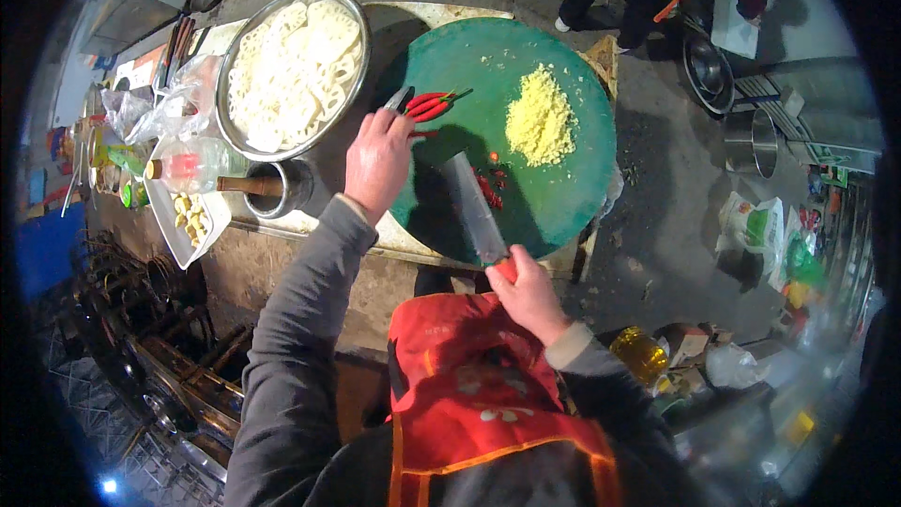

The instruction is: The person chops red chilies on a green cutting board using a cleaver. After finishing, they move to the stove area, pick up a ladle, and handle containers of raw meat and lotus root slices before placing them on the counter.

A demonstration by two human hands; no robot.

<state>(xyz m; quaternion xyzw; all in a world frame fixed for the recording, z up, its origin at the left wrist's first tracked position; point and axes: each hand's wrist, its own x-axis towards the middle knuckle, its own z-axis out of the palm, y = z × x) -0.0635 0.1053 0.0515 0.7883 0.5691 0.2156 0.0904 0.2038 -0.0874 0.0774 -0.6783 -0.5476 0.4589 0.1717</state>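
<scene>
My right hand (528, 296) grips the red handle of a cleaver (473, 208), whose broad blade lies over the round green cutting board (457, 56). Close beside the blade are chopped red chili pieces (490, 190). At the board's left edge is my left hand (380, 162), its fingertips bent down beside several whole red chilies (428, 107). A dark object with a shiny edge (399, 98) lies just past those fingers; its kind is unclear. What the fingertips touch is hidden. On the right half of the board sits a mound of minced pale-yellow food (540, 118), perhaps garlic or ginger.
Left of the board stands a steel bowl of sliced lotus root (292, 77). Nearer are a metal mortar with a wooden pestle (253, 186), a plastic bottle (190, 162) and a white tray (186, 225) of pale pieces. People stand beyond the table, at the upper right.
</scene>
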